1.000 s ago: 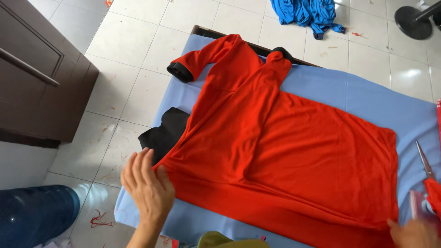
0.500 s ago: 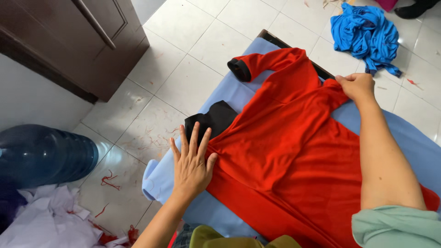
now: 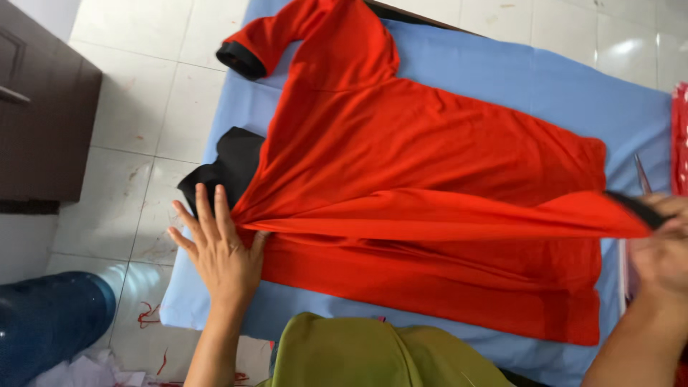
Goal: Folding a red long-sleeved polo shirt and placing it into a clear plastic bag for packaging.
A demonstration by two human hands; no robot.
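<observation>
A red shirt (image 3: 444, 165) with black cuffs lies spread on a light blue cloth-covered surface (image 3: 502, 79). My left hand (image 3: 218, 247) presses flat on the shirt's near left edge, fingers spread, beside a black piece of fabric (image 3: 229, 168). My right hand (image 3: 663, 247) at the right edge grips the black cuff of one sleeve (image 3: 638, 208) and holds the sleeve stretched across the shirt's body. The other sleeve (image 3: 269, 39) lies at the far left, its black cuff on the cloth.
A dark wooden cabinet (image 3: 39, 122) stands on the white tiled floor at left. A blue water bottle (image 3: 46, 322) lies at bottom left beside white scraps. Scissors (image 3: 641, 172) rest near the right edge. Olive fabric (image 3: 373, 355) fills the bottom centre.
My right hand left the far collar area and now holds a sleeve cuff at the right, pulling the sleeve across the shirt. My left hand stays pressed at the near left edge.
</observation>
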